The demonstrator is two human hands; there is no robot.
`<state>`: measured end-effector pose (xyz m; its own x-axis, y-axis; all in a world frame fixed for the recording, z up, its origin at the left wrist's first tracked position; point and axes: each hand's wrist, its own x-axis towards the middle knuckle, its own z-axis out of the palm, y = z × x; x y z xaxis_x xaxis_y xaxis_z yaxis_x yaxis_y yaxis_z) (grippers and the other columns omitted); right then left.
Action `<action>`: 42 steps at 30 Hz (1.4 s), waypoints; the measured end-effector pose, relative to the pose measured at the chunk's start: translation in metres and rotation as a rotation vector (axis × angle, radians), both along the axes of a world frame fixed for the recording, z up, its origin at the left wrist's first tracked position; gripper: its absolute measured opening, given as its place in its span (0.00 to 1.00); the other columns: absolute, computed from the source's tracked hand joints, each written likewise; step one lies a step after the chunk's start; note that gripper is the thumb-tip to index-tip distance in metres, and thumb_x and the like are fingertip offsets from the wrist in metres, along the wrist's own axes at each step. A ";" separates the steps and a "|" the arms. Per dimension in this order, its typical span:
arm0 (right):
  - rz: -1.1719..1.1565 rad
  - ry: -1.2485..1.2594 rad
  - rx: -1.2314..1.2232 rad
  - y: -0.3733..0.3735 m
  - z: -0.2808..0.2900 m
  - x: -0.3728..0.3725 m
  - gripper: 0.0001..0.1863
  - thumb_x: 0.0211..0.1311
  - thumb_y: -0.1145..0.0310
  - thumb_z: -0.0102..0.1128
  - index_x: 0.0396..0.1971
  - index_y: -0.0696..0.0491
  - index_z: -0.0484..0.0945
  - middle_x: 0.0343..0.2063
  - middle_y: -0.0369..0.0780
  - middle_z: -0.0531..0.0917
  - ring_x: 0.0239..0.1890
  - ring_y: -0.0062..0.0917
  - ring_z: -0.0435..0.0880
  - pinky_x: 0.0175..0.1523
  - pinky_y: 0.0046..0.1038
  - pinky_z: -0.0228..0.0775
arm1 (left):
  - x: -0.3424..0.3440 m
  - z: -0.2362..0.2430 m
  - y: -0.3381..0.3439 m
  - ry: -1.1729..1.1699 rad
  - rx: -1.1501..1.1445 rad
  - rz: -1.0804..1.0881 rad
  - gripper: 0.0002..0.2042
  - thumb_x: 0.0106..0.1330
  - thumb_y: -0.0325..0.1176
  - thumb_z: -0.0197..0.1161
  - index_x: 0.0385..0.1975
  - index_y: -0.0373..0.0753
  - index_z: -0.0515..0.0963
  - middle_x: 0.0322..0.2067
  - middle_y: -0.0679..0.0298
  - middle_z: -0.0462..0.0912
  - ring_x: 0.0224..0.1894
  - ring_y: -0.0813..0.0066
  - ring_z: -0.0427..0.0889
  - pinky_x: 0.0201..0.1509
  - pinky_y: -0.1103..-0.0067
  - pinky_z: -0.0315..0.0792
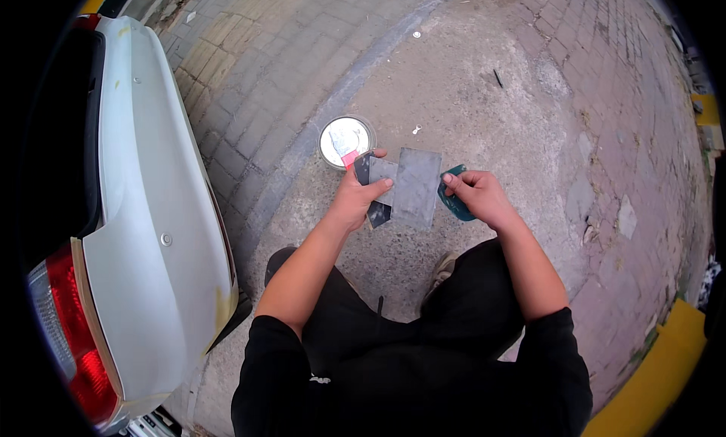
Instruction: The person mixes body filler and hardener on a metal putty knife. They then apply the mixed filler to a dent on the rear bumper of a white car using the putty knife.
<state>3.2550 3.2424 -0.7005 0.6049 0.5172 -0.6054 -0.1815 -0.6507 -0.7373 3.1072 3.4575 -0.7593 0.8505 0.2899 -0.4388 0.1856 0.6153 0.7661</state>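
My left hand grips several flat pieces held fanned out: a smaller grey plate under the thumb, a dark speckled piece and a larger grey rectangular plate. My right hand pinches a dark teal flat piece, like a scraper, just right of the large plate. A round tin with a pale lid and a red-and-white label stands on the concrete behind my left hand.
A white car's rear with a red tail light fills the left. Paving bricks border the concrete, where small scraps and a thin dark stick lie. Yellow edging runs at lower right. My legs are bent below my hands.
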 end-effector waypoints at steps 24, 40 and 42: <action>0.072 -0.121 0.170 0.016 -0.046 0.011 0.08 0.59 0.69 0.67 0.36 0.56 0.82 0.27 0.34 0.82 0.30 0.18 0.80 0.36 0.28 0.74 | -0.064 -0.216 0.013 0.686 1.006 -0.772 0.36 0.59 0.37 0.71 0.64 0.29 0.63 0.53 0.45 0.78 0.53 0.55 0.80 0.60 0.69 0.72; -0.042 0.113 0.532 0.031 -0.009 -0.018 0.28 0.66 0.77 0.60 0.64 0.55 0.63 0.44 0.38 0.81 0.40 0.19 0.82 0.39 0.24 0.82 | 0.004 0.010 -0.022 -0.288 0.474 -0.103 0.22 0.74 0.36 0.56 0.63 0.33 0.65 0.52 0.57 0.75 0.52 0.71 0.75 0.58 0.74 0.69; -0.054 0.129 0.549 0.030 -0.006 -0.020 0.24 0.66 0.76 0.62 0.60 0.56 0.66 0.44 0.38 0.81 0.40 0.18 0.82 0.38 0.24 0.81 | 0.004 0.017 -0.022 -0.272 0.562 -0.141 0.23 0.73 0.36 0.57 0.63 0.32 0.66 0.55 0.54 0.74 0.56 0.67 0.74 0.61 0.72 0.67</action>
<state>3.2351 3.2725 -0.7066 0.5784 0.7472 -0.3274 -0.3150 -0.1656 -0.9345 3.1111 3.4351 -0.7421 0.9569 0.2902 -0.0155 -0.0111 0.0899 0.9959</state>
